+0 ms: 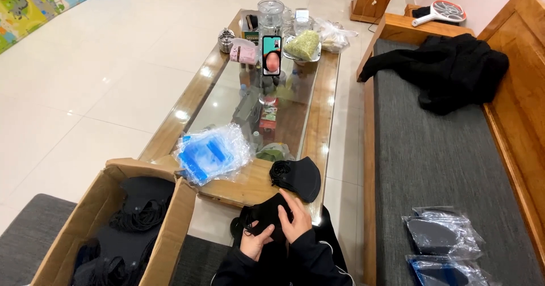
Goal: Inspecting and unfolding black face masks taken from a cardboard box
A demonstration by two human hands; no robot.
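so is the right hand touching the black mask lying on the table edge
Apart. The head view shows wood between the right hand and the black mask on the table; it rests on another mask.
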